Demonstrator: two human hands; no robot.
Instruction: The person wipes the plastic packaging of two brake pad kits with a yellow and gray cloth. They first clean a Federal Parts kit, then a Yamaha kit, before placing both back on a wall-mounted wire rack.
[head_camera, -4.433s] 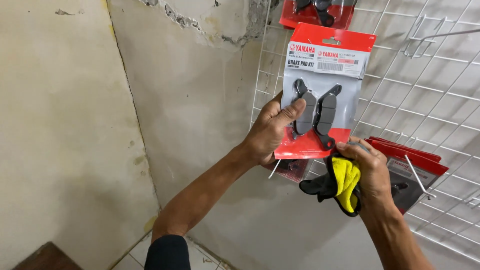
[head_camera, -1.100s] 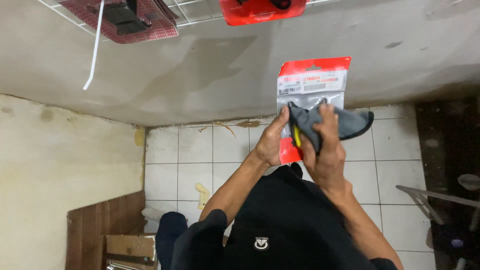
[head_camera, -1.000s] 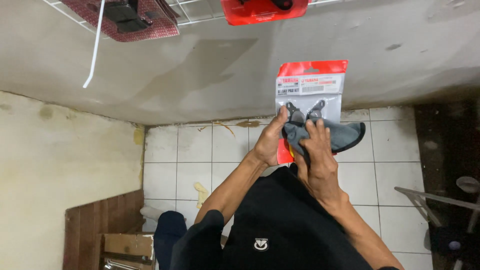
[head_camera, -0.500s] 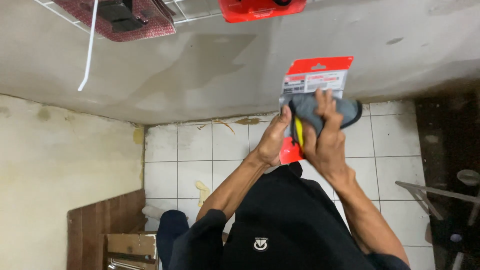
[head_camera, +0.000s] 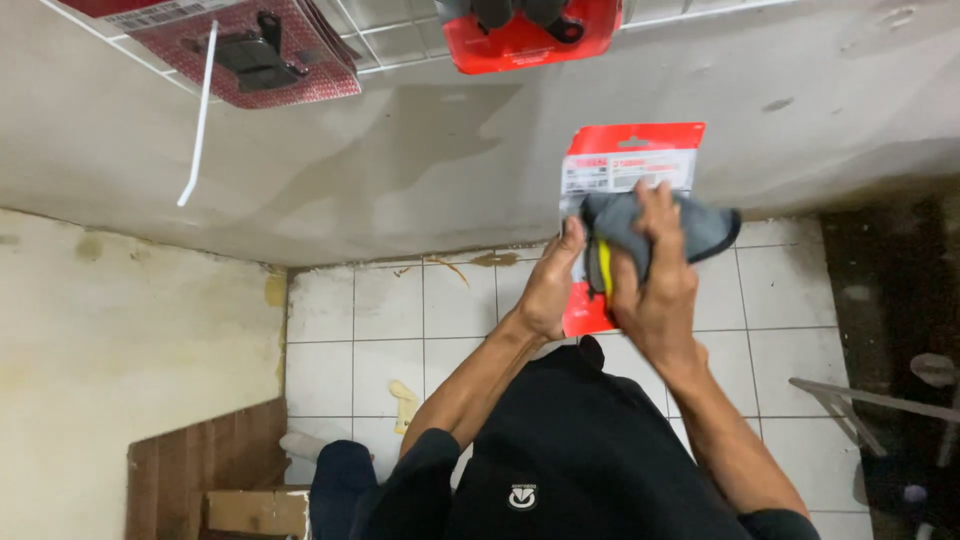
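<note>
white floor tiles (head_camera: 380, 330) lie below a stained wall (head_camera: 420, 150). the red blister pack (head_camera: 630, 165) is held over the tiles, left hand (head_camera: 552, 285) clamped on its left edge. right hand (head_camera: 655, 275) presses a grey-yellow cloth (head_camera: 690, 225) against its front, fingers closed on it.

- The single head view looks steeply down from the person's head, over the black shirt (head_camera: 590, 450) toward the white tiled floor (head_camera: 380, 340).
- It sits close to the red packet (head_camera: 630, 160), which fills the centre just beyond the shirt.
- A wire rack (head_camera: 400, 40) crosses the top edge, well above the packet.
- The plastered wall (head_camera: 120, 350) lies left of the floor.
</note>
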